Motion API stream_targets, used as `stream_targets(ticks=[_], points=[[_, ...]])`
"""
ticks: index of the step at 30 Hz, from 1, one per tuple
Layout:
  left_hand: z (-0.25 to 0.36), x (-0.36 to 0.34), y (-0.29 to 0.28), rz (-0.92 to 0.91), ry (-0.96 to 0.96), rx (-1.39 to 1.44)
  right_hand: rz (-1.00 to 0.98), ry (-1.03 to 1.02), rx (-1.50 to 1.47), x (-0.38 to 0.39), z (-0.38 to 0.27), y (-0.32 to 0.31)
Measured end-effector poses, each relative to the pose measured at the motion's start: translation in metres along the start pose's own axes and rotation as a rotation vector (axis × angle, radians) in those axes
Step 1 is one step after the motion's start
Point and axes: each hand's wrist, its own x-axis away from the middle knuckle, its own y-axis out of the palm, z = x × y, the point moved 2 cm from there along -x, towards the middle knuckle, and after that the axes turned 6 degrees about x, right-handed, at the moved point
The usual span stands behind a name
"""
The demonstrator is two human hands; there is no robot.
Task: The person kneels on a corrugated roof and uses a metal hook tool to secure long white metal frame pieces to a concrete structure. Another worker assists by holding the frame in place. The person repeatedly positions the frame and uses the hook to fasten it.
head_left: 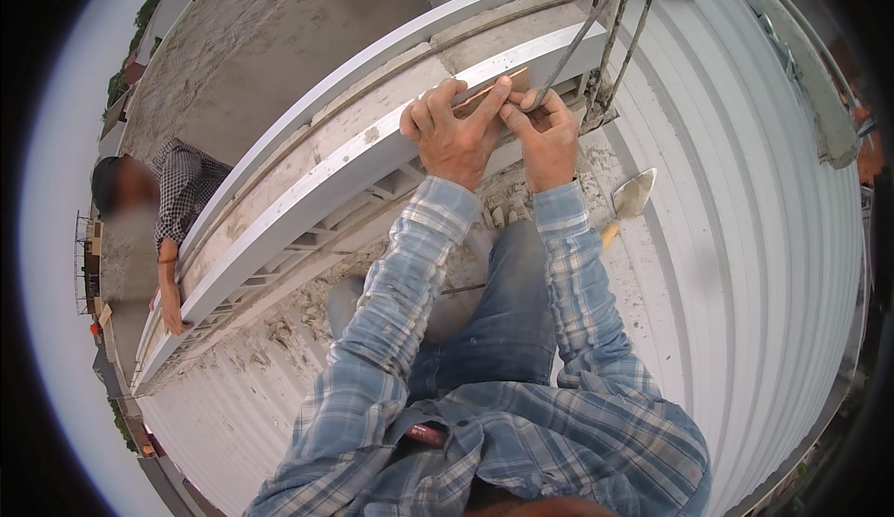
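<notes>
My left hand is closed on a thin, flat brown strip, against the side of the near pale metal bar. Close beside it, my right hand pinches the lower end of a thin dark metal rod. That rod slants down from a cluster of upright steel bars at the wall's end. Both hands' fingertips nearly meet at the strip, and they partly hide it. Between the near bar and a matching far bar runs the grey top of a block wall.
A trowel lies right of my right forearm on the ribbed white metal roofing. Mortar crumbs litter the wall's base. At far left, a co-worker in a checked shirt reaches over, one hand on the near bar.
</notes>
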Motion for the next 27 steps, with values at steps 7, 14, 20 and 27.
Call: stream_targets(ticks=[7,14,20,27], points=[[-0.005,0.000,-0.004,-0.024,0.030,0.044,0.024,-0.006,0.104,-0.006,-0.011,-0.002],[-0.017,0.007,-0.039,-0.074,0.039,0.213,0.028,-0.053,0.347,-0.019,-0.035,-0.009],[-0.041,0.012,-0.086,-0.003,-0.016,0.326,0.083,-0.011,0.335,-0.021,-0.037,-0.007],[-0.073,-0.070,-0.076,-0.190,-0.134,0.543,0.077,0.034,0.405,-0.029,-0.044,-0.004]])
